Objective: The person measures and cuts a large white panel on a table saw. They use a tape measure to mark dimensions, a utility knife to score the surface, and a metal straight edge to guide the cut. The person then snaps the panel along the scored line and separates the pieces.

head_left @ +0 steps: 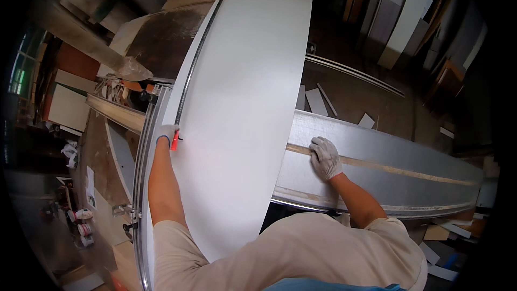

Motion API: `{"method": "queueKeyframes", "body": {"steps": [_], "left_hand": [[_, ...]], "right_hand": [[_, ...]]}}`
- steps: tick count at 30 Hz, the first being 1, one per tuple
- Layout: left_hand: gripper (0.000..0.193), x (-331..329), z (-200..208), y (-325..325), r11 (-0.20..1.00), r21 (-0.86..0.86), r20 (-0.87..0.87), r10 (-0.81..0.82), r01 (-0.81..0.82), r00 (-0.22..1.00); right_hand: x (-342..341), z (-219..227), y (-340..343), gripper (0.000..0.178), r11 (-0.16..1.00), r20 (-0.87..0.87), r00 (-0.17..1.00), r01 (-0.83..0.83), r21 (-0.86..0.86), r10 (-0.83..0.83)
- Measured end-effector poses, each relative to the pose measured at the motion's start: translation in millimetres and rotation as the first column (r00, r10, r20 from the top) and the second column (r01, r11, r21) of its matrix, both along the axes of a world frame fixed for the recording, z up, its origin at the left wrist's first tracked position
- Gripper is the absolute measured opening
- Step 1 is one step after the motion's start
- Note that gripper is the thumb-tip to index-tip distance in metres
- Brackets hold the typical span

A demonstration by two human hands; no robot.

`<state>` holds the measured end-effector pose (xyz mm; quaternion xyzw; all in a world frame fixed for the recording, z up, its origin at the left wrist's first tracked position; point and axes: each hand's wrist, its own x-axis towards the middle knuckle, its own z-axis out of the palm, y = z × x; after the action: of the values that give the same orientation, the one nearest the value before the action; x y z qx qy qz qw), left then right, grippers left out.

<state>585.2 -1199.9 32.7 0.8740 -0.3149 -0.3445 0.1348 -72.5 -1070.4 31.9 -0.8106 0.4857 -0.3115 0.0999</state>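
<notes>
A large white board (242, 86) lies in front of me, running from my body toward the far side. My left hand (169, 131), in a pale knitted glove, is closed around a red tape measure (174, 141) near the board's left edge. Its dark blade (189, 70) stretches along that edge to the board's far end. My right hand (325, 159), also gloved, lies on the silver metal table (371, 145) just right of the board, fingers laid on the surface and holding nothing.
A metal rail (148, 156) with clamps runs along the board's left side. Long panels (393, 16) lean upright at the back right. Offcuts (316, 102) lie on the floor beyond the table, with more scraps (455, 230) at the lower right.
</notes>
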Motion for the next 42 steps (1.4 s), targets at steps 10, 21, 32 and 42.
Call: {"method": "queueKeyframes", "body": {"steps": [10, 21, 32, 42], "left_hand": [[0.031, 77, -25, -45, 0.994, 0.025, -0.058, -0.101, 0.102, 0.993], [0.043, 90, -7, -7, 0.986, 0.136, 0.433, -0.146, 0.096, 0.889], [0.043, 33, 7, 4, 0.988, 0.024, 0.536, 0.117, -0.154, 0.836], [0.043, 41, 2, 8, 0.994, 0.045, 0.563, 0.06, -0.103, 0.825]], "right_hand": [[12, -8, -6, 0.036, 0.997, -0.06, 0.998, 0.014, 0.071, -0.01], [23, -19, -8, 0.033, 0.996, -0.122, 0.993, 0.01, 0.087, 0.0], [20, -22, -13, 0.03, 0.993, -0.143, 0.99, 0.007, 0.114, 0.009], [71, -30, -220, 0.081, 0.495, 0.26, 0.714, 0.139, 0.857, -0.65]]}}
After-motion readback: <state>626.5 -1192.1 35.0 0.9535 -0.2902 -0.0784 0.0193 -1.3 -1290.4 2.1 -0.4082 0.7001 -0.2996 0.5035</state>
